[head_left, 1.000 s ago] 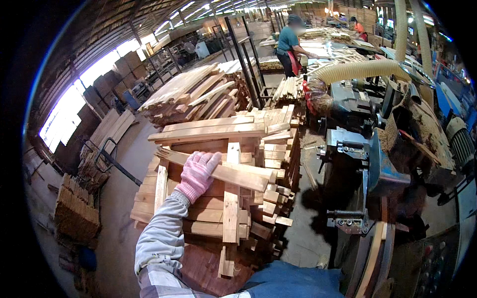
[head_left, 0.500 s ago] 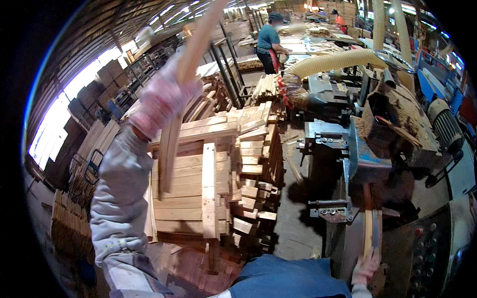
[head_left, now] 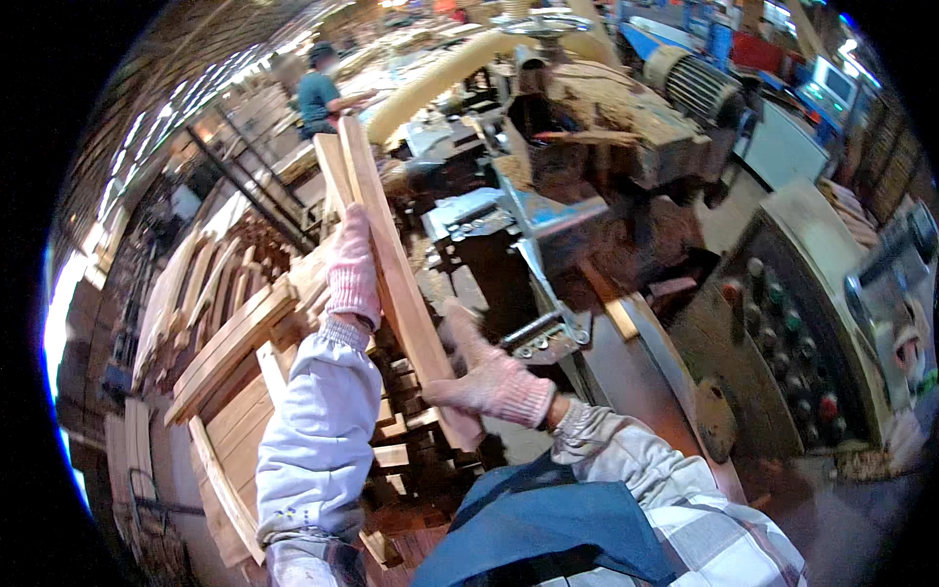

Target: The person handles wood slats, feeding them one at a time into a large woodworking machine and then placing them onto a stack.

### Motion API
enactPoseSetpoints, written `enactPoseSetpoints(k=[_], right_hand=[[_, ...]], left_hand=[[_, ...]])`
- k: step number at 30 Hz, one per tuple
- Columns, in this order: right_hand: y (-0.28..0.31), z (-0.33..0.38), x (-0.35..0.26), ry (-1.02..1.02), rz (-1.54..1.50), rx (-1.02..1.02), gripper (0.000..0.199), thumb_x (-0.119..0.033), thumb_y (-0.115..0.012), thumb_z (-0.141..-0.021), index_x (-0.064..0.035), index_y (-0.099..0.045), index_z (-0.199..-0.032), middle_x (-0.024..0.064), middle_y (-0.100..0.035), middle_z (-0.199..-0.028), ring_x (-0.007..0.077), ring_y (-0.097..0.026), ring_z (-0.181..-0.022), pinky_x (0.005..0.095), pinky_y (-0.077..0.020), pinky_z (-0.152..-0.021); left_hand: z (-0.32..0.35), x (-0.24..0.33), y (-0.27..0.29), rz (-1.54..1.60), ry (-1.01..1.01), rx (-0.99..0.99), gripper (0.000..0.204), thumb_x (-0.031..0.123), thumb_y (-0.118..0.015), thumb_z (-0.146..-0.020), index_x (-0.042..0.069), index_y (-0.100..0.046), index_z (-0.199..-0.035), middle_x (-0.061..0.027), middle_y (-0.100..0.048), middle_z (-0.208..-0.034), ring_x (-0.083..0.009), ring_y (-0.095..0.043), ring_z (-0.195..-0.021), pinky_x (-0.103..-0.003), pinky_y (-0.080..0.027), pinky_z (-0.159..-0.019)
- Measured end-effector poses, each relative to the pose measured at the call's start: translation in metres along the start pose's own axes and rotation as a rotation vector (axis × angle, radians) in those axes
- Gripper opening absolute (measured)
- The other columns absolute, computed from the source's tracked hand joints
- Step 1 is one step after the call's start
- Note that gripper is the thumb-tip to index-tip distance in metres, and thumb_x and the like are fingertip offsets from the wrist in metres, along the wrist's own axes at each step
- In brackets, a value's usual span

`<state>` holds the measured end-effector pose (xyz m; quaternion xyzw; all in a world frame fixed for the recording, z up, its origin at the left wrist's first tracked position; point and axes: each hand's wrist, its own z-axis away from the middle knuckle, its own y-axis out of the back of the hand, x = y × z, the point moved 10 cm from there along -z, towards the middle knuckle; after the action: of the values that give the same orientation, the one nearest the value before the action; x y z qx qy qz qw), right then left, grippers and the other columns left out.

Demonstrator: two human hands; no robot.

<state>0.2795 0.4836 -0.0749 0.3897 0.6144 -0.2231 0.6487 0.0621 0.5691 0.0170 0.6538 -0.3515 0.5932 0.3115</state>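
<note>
Both hands wear pinkish-white knit gloves. My left hand [head_left: 352,269] is wrapped around wooden strips, raised and tilted in front of me. One long strip [head_left: 396,279] runs down toward my right hand, and the top of a second strip [head_left: 331,161] shows beside it. My right hand [head_left: 499,382] is spread at the strip's lower end, thumb and fingers apart, with the thumb close against the wood. I cannot tell whether it touches. Right of it, another piece of wood [head_left: 614,305] lies on the woodworking machine's metal bed [head_left: 631,367].
Stacked boards [head_left: 230,430] stand at the left. A control panel with buttons [head_left: 782,342] is at the right. Beyond are a sawdust-covered machine housing [head_left: 616,103], a motor [head_left: 693,83] and a cream ducting hose [head_left: 430,78]. A co-worker [head_left: 318,93] stands at the far left.
The view has turned right. My left hand has come down with its wood to in front of me. My right hand has left the wood on the machine bed and moved beside the held strips.
</note>
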Motion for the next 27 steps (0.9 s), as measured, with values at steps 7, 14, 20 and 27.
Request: enactPoseSetpoints(k=[7,14,20,27], right_hand=[[0.005,0.077,0.059,-0.297,0.086,0.323,0.12,-0.037,-0.082,-0.078,-0.0246,-0.008,-0.171,0.0293,-0.06,-0.14,0.0417,-0.067,-0.112,0.0434,-0.0541,-0.1],[0.106,0.268,0.17,-0.515,0.621,0.511,0.101,-0.034,-0.081,-0.081,-0.0091,-0.028,-0.163,0.0291,-0.071,-0.114,0.042,-0.073,-0.099,0.0472,-0.0597,-0.086],[0.136,0.465,0.252,-0.908,0.958,0.385,0.085,-0.034,-0.077,-0.086,0.0,-0.042,-0.156,0.0287,-0.062,-0.136,0.0428,-0.061,-0.121,0.0521,-0.0456,-0.107],[0.182,0.354,0.25,-0.786,1.013,0.632,0.083,-0.04,-0.072,-0.09,0.0015,-0.041,-0.155,0.0252,-0.059,-0.14,0.0414,-0.055,-0.126,0.0498,-0.0424,-0.108]], left_hand=[[0.046,-0.108,-0.085,0.236,0.196,-0.192,0.056,0.059,-0.063,-0.102,0.005,-0.071,-0.112,-0.0061,-0.071,-0.088,-0.0206,-0.068,-0.077,-0.037,-0.058,-0.072],[-0.006,-0.029,-0.064,-0.346,-0.334,-0.338,0.062,0.037,-0.076,-0.097,0.007,-0.056,-0.147,-0.0078,-0.071,-0.114,-0.0196,-0.062,-0.085,-0.036,-0.052,-0.084],[-0.141,0.009,0.23,-1.611,-0.355,-0.047,0.069,0.04,-0.059,-0.106,0.005,-0.039,-0.162,-0.0227,-0.041,-0.164,-0.0387,-0.041,-0.15,-0.044,-0.036,-0.121],[-0.19,-0.079,0.466,-1.186,0.104,-0.087,0.058,0.035,-0.035,-0.115,0.002,-0.037,-0.163,-0.0096,-0.037,-0.17,-0.0223,-0.032,-0.157,-0.035,-0.024,-0.129]])
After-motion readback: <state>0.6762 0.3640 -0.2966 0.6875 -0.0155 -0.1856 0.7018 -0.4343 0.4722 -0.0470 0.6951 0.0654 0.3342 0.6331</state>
